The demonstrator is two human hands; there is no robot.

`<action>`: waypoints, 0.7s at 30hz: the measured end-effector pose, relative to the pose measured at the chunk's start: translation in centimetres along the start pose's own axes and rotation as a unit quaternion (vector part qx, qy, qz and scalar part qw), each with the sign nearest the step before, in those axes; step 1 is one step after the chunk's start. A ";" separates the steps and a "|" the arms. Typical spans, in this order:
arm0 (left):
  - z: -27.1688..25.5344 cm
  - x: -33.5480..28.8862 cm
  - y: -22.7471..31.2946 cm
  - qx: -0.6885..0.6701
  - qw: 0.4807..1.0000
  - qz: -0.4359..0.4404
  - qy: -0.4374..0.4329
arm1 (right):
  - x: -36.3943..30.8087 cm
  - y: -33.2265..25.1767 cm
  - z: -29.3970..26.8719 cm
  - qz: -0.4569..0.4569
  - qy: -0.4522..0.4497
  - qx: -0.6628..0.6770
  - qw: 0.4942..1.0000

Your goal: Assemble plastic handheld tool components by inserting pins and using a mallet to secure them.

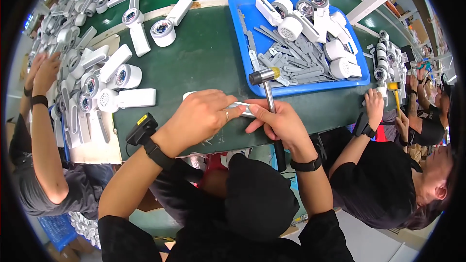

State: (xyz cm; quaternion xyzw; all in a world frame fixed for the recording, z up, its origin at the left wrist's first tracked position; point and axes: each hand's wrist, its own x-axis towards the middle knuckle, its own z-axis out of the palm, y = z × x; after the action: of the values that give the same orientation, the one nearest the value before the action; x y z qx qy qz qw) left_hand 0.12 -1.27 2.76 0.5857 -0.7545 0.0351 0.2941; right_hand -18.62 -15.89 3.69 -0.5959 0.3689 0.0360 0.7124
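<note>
My left hand (199, 116) is closed around a long white plastic piece (241, 107), whose rounded end shows past the knuckles. The thumb and fingers of my right hand (284, 123) pinch the other end of that piece. A small two-faced mallet (264, 75), with one dark and one yellow face on a metal head, is also in my right hand. Its shaft runs through the hand, and the black handle points down toward the table's near edge. Both hands meet just over the green tabletop (194, 58). My left fingers hide much of the white piece.
A blue tray (236, 24) of grey plastic strips and white fan-like parts stands beyond my right hand. More white round-headed parts (127, 76) crowd the left side, some on cardboard (97, 153). Co-workers' arms (48, 131) reach in at left and right, one near a yellow-headed mallet (393, 86).
</note>
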 end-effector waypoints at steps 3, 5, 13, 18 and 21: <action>0.0 0.2 -0.1 -0.012 1.000 -0.013 -0.023 | -1.4 1.7 -0.2 -0.092 0.061 0.059 0.992; -0.1 0.2 0.0 -0.017 0.999 -0.019 -0.030 | -4.0 1.7 -0.5 -0.133 0.122 0.050 0.982; 0.4 -0.2 -0.2 -0.008 1.000 0.006 0.025 | -8.3 3.5 0.9 -0.295 0.308 -0.308 0.850; 0.5 0.1 0.0 -0.011 1.000 0.005 0.024 | -7.2 4.7 1.9 -0.314 0.324 -0.327 0.830; 0.5 -0.3 0.0 -0.010 1.000 0.001 0.021 | -7.2 3.8 1.8 -0.251 0.286 -0.411 0.828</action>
State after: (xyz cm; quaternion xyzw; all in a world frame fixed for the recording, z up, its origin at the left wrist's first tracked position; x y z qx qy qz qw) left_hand -0.03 -1.23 2.18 0.5809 -0.7491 0.0400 0.3159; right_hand -24.83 -10.47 4.66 -0.8894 0.3448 -0.1677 0.2488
